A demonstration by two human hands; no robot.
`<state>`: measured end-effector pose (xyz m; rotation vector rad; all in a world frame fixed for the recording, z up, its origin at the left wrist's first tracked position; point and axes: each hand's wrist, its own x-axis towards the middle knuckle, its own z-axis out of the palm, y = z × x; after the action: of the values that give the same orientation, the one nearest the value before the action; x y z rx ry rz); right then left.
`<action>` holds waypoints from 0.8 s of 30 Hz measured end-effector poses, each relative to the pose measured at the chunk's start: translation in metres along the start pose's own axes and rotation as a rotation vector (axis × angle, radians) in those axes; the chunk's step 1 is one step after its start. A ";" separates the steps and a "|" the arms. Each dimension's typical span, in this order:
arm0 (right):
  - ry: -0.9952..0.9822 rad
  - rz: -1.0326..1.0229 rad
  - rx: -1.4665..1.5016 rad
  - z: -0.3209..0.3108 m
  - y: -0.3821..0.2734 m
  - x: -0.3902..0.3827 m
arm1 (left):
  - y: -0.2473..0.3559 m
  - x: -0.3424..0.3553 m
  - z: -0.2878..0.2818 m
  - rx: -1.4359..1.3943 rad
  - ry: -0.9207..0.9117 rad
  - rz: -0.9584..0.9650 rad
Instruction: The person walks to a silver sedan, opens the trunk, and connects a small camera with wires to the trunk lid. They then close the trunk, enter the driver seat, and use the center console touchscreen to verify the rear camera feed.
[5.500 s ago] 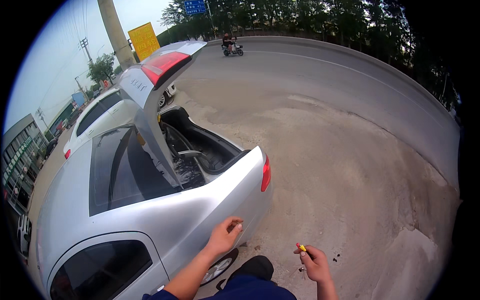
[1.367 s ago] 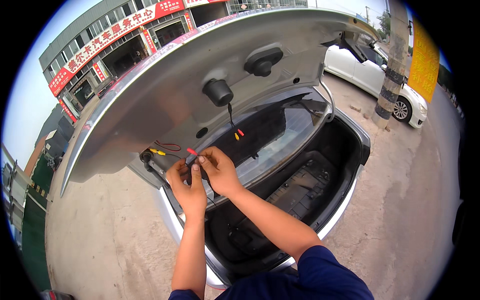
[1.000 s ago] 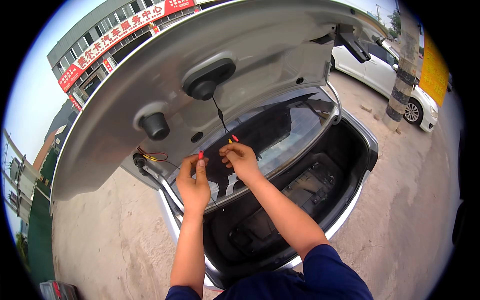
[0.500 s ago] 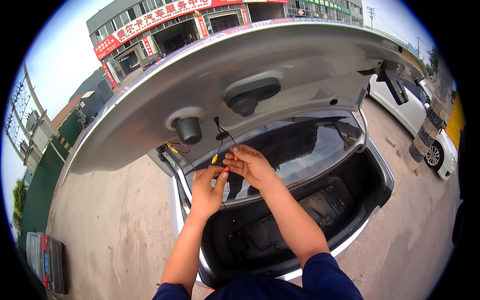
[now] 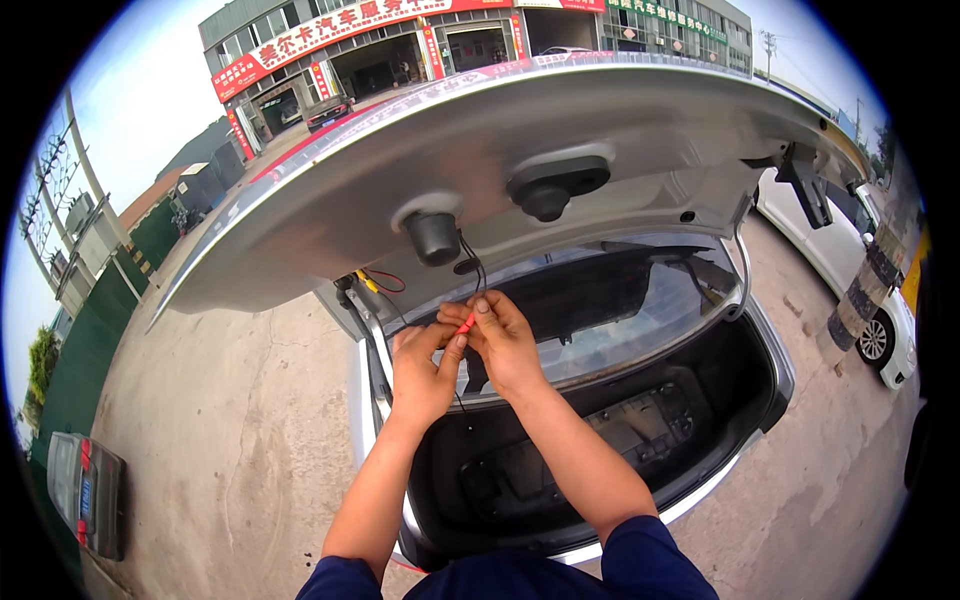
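Note:
Below the raised trunk lid (image 5: 330,215), my two hands meet at a small red cable connector (image 5: 466,325). My left hand (image 5: 422,378) pinches its lower left end between thumb and forefinger. At the upper right end, my right hand (image 5: 512,352) is closed with its thumb pressed on it. The red parts touch or nearly touch; fingers hide whether they are joined. A thin black cable (image 5: 480,265) hangs from the lid down into my right hand. Left of my hands, a yellow connector (image 5: 368,283) and a red wire (image 5: 392,284) hang near the hinge.
A black round cover (image 5: 433,240) and a larger black housing (image 5: 560,185) stick out from the lid. Below my forearms lies the car's dark trunk (image 5: 590,450), behind it the rear window (image 5: 600,300). A striped post (image 5: 865,285) and a white car (image 5: 830,230) stand right.
The red ends, held apart before, have come together between my fingers. My right hand has moved down slightly and my left hand right. The view has shifted left.

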<state>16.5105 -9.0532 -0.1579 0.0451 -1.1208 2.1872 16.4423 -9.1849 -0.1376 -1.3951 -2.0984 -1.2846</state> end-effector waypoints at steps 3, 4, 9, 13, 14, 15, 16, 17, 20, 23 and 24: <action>-0.050 0.021 0.031 -0.010 -0.004 0.000 | -0.002 -0.003 -0.003 -0.009 0.002 -0.010; -0.039 0.007 0.024 -0.012 -0.007 0.000 | -0.004 -0.004 -0.003 -0.018 0.001 -0.020; -0.030 0.012 0.018 -0.021 -0.020 -0.001 | -0.012 -0.008 -0.002 -0.036 0.008 -0.040; -0.154 0.034 0.165 -0.041 -0.035 -0.004 | -0.019 -0.007 0.002 -0.118 0.006 -0.076; -0.145 0.028 0.185 -0.042 -0.038 -0.006 | -0.020 -0.007 0.002 -0.141 0.017 -0.094; -0.058 0.027 0.065 -0.043 -0.040 -0.007 | -0.019 -0.008 0.003 -0.163 0.028 -0.111; 0.027 0.021 -0.052 -0.042 -0.041 -0.009 | -0.019 -0.007 0.001 -0.183 0.040 -0.125; 0.111 0.014 -0.169 -0.042 -0.042 -0.008 | -0.018 -0.007 -0.001 -0.278 0.077 -0.169; 0.183 -0.055 -0.465 -0.054 -0.038 -0.003 | -0.016 -0.005 -0.005 -0.473 0.154 -0.233; 0.205 -0.173 -0.713 -0.065 -0.021 0.007 | -0.021 0.000 -0.008 -0.597 0.204 -0.279; 0.217 -0.192 -0.800 -0.066 -0.017 0.007 | -0.023 0.000 -0.011 -0.588 0.199 -0.271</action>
<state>16.5317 -8.9942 -0.1848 -0.4050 -1.6920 1.4122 16.4206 -9.1965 -0.1435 -1.1281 -1.8987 -2.1820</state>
